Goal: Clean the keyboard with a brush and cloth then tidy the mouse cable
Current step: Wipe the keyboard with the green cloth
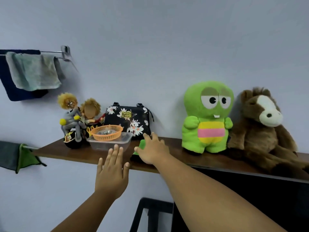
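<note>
A green and dark cloth (141, 145) lies on the brown wall shelf (50, 152), mostly hidden under my right hand (153, 151). That hand rests on the cloth with fingers spread; whether it grips the cloth I cannot tell. My left hand (112, 171) is raised in front of the shelf edge, fingers apart, holding nothing. No keyboard, brush or mouse is in view.
On the shelf stand two dolls on a toy bike (76, 119), an orange basket (107, 132) in a clear plastic tub (109, 144), a floral bag (128, 122), a green plush (207, 118) and a brown horse plush (265, 129). Towels (35, 72) hang on a wall rail at the left.
</note>
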`<act>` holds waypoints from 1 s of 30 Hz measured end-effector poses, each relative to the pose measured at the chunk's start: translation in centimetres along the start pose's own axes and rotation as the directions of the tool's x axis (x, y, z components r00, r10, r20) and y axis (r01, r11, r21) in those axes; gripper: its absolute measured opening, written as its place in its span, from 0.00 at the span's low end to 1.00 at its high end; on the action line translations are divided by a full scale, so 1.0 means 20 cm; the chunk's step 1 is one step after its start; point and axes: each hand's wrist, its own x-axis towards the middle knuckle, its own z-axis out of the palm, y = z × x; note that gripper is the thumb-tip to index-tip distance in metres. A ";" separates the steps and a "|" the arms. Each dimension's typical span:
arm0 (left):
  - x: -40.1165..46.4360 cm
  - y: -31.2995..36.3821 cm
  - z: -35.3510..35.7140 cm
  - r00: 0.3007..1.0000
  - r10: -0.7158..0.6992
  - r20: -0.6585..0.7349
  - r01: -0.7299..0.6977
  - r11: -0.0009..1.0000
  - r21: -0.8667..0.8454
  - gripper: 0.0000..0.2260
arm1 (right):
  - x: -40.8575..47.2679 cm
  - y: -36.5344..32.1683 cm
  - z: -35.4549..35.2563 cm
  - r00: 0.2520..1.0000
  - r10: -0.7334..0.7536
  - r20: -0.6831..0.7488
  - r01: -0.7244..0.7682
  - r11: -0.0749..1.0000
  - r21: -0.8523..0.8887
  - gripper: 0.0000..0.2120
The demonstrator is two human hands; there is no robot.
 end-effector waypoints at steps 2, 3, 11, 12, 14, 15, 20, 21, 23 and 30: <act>0.00 -0.04 0.02 1.000 -0.007 0.011 0.007 1.000 0.008 0.33 | 0.05 -0.02 0.05 0.997 0.049 0.065 -0.049 0.999 -0.006 0.36; 0.00 -0.05 0.03 1.000 -0.001 0.014 0.000 1.000 0.021 0.32 | 0.07 -0.02 0.06 0.993 0.070 0.094 -0.069 0.997 -0.016 0.36; 0.00 -0.09 0.06 0.999 0.031 -0.017 -0.031 0.999 0.022 0.29 | 0.20 -0.09 0.07 0.963 0.202 0.179 -0.187 0.978 -0.093 0.26; 0.00 -0.09 0.06 0.999 0.033 -0.020 -0.032 0.999 0.023 0.29 | 0.21 -0.09 0.07 0.959 0.221 0.176 -0.206 0.973 -0.100 0.25; 0.00 -0.09 0.07 0.999 0.032 -0.018 -0.032 0.999 0.029 0.28 | 0.23 -0.08 0.07 0.956 0.236 0.175 -0.211 0.966 -0.150 0.24; 0.00 -0.09 0.07 0.999 0.031 -0.013 -0.030 0.999 0.036 0.28 | 0.24 -0.07 0.07 0.957 0.230 0.178 -0.196 0.962 -0.189 0.23; 0.00 -0.09 0.05 0.999 0.031 0.024 -0.032 0.997 0.064 0.29 | 0.20 -0.03 0.01 0.990 0.113 0.082 -0.096 0.978 -0.188 0.11; 0.00 -0.07 0.04 0.999 0.032 0.027 -0.034 0.998 0.060 0.30 | 0.18 -0.02 -0.01 0.996 0.080 0.038 -0.073 0.985 -0.158 0.11; 0.01 -0.04 0.02 0.999 0.041 0.017 -0.042 0.998 0.045 0.30 | 0.13 0.00 -0.05 0.998 0.014 -0.061 -0.020 0.995 -0.102 0.16; 0.00 0.20 -0.07 0.992 0.101 -0.071 -0.102 0.995 -0.016 0.27 | -0.07 0.10 -0.23 0.852 -0.158 -0.499 0.192 0.981 0.017 0.24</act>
